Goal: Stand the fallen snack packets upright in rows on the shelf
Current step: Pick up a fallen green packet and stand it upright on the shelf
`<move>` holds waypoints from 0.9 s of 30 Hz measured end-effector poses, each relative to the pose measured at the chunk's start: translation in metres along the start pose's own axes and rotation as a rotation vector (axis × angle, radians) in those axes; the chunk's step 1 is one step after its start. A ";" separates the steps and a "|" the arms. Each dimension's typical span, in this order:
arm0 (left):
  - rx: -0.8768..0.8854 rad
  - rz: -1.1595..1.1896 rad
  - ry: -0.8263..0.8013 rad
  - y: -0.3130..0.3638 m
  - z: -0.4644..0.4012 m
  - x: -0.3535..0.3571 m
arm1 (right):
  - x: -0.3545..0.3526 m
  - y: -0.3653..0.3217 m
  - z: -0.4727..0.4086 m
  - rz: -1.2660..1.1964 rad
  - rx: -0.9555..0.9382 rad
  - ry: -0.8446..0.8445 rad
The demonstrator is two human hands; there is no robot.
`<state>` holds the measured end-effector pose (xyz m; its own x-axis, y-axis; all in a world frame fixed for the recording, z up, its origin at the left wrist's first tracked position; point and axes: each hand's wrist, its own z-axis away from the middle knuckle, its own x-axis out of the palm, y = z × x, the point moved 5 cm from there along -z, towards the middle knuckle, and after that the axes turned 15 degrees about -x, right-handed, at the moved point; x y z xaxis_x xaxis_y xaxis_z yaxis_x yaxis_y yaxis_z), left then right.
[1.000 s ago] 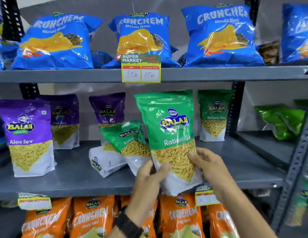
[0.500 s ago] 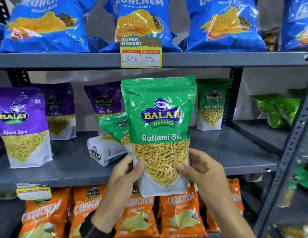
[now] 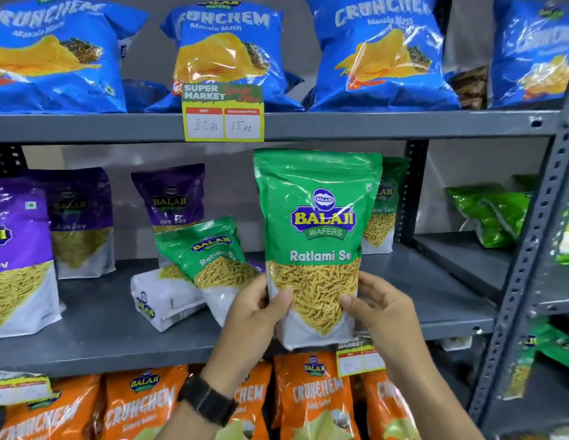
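I hold a green Ratlami Sev packet upright at the front of the grey middle shelf. My left hand grips its lower left side, my right hand its lower right side. To its left a second green packet leans tilted over a packet lying flat with its white base outward. Behind the held packet a third green packet stands at the back. Purple Aloo Sev packets stand on the left.
Blue Crunchem bags fill the top shelf above a price tag. Orange Crunchem bags line the lower shelf. A perforated upright post rises at the right, with bright green bags on the neighbouring shelf.
The held green packet has been turned from tilted to upright and shifted right, in front of the rear green packet. Both hands moved with it.
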<state>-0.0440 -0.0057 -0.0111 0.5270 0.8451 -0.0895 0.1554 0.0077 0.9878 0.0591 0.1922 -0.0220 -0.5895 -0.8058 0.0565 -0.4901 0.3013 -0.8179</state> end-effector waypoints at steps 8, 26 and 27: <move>-0.047 -0.125 -0.027 -0.012 -0.133 0.115 | -0.079 0.046 -0.086 0.103 0.057 0.150; -0.197 -0.182 -0.156 -0.021 -0.139 0.156 | -0.131 0.076 -0.084 0.494 0.174 0.364; -0.201 -0.179 -0.142 -0.020 -0.130 0.143 | -0.124 0.068 -0.077 0.532 0.154 0.382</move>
<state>-0.0804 0.1845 -0.0269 0.6200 0.7375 -0.2677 0.0954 0.2678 0.9587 0.0496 0.3523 -0.0405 -0.9252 -0.3219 -0.2010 0.0101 0.5086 -0.8610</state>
